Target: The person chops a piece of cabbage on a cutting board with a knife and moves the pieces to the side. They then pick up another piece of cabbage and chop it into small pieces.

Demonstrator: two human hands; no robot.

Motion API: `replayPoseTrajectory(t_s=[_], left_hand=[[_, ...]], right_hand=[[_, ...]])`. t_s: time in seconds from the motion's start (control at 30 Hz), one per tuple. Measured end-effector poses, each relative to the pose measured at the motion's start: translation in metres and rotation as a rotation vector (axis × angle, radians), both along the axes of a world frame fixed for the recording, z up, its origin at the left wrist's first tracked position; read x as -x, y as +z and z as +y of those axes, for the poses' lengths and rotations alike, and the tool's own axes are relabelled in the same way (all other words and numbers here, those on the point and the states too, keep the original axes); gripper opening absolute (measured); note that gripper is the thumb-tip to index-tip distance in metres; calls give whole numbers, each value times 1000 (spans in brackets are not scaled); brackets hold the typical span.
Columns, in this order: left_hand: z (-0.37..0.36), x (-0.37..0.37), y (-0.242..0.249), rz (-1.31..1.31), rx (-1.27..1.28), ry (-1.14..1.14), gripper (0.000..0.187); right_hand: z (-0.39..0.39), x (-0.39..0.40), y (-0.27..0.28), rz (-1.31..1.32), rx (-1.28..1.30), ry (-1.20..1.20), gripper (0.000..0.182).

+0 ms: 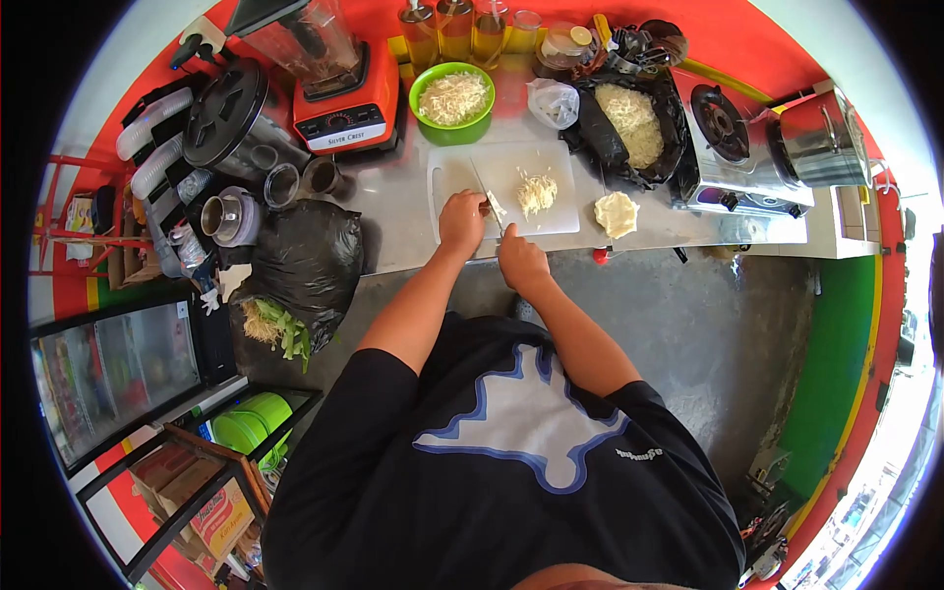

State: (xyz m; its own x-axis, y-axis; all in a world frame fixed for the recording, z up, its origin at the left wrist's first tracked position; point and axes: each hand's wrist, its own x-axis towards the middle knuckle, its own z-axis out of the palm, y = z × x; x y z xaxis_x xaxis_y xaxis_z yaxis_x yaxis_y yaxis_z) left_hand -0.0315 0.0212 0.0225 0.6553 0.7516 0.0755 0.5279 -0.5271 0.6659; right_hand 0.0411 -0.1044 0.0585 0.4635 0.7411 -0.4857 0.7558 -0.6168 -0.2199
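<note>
On the white cutting board [447, 187], a long knife [481, 182] points away from me. Its near end runs to my right hand [523, 260], which is closed around it at the board's front edge. My left hand [462, 224] is closed beside the blade, its fingertips at the blade's side; what they pinch, if anything, is hidden. Pale shreds cling near the blade. A small heap of shredded pale vegetable [537, 195] lies right of the knife. Farther right, a pale cut vegetable chunk [617, 214] rests on the metal counter [393, 231].
Behind the board stands a green bowl [452, 130] of shreds. A black bag [600, 147] holding more shreds sits near the gas stove [742, 157]. A red blender [344, 108] and a full black bag [305, 256] are left. Bottles [455, 34] line the back.
</note>
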Motion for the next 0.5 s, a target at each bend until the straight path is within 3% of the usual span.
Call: replayPoseTrajectory(t_s=[0.5], left_hand=[[7, 30, -1, 70, -63, -29, 9]], right_hand=[[18, -13, -21, 54, -61, -19, 29]])
